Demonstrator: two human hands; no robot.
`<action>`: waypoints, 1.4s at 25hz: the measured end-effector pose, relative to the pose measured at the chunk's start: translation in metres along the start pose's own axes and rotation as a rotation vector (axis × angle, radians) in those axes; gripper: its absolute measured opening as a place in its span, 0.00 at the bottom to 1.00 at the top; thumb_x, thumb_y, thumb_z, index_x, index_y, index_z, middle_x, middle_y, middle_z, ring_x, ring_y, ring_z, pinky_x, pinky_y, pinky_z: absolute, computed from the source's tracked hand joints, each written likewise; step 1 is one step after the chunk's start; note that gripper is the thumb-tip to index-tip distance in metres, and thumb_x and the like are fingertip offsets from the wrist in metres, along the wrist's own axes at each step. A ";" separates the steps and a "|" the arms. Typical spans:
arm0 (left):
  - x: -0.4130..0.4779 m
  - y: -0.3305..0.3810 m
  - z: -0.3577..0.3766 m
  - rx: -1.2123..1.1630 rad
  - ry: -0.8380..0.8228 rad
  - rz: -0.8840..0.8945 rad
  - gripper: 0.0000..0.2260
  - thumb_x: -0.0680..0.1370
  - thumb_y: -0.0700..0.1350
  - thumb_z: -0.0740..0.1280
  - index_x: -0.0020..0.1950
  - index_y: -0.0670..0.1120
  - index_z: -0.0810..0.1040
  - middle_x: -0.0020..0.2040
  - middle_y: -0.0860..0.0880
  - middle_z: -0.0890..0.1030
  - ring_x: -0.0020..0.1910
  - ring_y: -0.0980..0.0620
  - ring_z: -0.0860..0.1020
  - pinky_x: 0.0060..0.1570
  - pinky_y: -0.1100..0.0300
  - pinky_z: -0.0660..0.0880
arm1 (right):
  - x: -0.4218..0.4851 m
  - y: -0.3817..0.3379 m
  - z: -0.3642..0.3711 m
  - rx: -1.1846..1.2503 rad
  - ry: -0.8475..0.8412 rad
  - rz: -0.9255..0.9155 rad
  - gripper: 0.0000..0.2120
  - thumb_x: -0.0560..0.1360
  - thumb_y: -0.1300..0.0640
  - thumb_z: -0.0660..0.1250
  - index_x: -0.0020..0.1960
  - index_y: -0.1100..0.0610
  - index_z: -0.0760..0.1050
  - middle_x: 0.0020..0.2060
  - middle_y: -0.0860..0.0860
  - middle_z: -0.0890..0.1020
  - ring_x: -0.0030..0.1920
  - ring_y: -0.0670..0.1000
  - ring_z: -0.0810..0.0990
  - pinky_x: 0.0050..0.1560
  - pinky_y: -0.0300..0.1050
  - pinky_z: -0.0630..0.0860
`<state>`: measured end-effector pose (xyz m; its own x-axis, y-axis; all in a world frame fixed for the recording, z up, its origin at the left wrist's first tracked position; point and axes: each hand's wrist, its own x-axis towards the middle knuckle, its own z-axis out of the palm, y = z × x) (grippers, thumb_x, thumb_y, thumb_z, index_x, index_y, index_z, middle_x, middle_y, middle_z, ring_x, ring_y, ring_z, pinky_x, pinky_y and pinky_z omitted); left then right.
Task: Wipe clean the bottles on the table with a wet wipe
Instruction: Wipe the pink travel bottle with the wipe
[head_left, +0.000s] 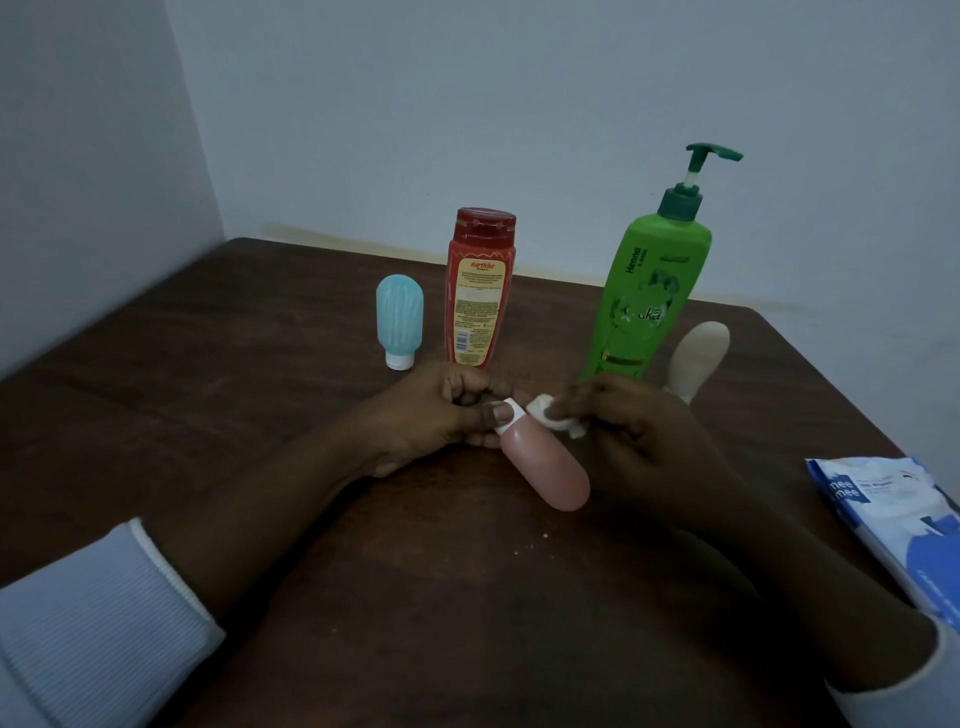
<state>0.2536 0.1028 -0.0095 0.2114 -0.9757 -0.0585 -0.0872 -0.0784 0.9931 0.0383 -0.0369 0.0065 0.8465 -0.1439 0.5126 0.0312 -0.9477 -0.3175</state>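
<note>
A small pink squeeze bottle (548, 467) lies tilted over the table's middle, its white cap pointing away from me. My left hand (441, 415) pinches that cap end between thumb and fingers. My right hand (639, 436) grips a crumpled white wet wipe (550, 413) and presses it against the bottle's cap and neck. Behind my hands stand a light blue squeeze bottle (399, 319) on its cap, a red shampoo bottle (480, 291) and a tall green pump bottle (652, 275). A beige squeeze bottle (696, 358) stands behind my right hand, partly hidden.
A blue-and-white pack of wet wipes (893, 525) lies at the table's right edge. The dark wooden table (208, 415) sits in a corner with walls behind and to the left. A few white crumbs (530, 543) lie in front of the pink bottle.
</note>
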 end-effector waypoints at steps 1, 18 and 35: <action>-0.001 0.000 0.001 0.000 -0.012 0.009 0.12 0.81 0.36 0.68 0.64 0.39 0.82 0.58 0.43 0.86 0.56 0.50 0.85 0.51 0.62 0.83 | 0.000 -0.001 0.006 -0.003 -0.033 -0.006 0.18 0.75 0.71 0.65 0.60 0.57 0.82 0.59 0.48 0.81 0.60 0.42 0.79 0.60 0.35 0.75; -0.009 0.011 0.015 -0.060 -0.070 0.068 0.21 0.79 0.31 0.69 0.71 0.41 0.76 0.61 0.43 0.86 0.61 0.45 0.84 0.54 0.59 0.83 | 0.001 0.003 0.006 0.366 0.019 0.127 0.19 0.71 0.73 0.61 0.54 0.58 0.83 0.54 0.47 0.85 0.58 0.45 0.82 0.59 0.42 0.78; -0.008 0.025 0.013 -0.696 0.260 -0.130 0.12 0.80 0.32 0.65 0.62 0.38 0.81 0.62 0.39 0.83 0.61 0.42 0.84 0.54 0.51 0.84 | -0.002 -0.004 -0.020 0.070 0.223 0.167 0.19 0.69 0.53 0.79 0.58 0.51 0.79 0.53 0.42 0.80 0.54 0.43 0.79 0.52 0.40 0.77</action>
<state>0.2365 0.1060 0.0148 0.4084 -0.8807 -0.2398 0.5716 0.0419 0.8195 0.0261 -0.0384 0.0230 0.7054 -0.3631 0.6087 -0.0557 -0.8846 -0.4631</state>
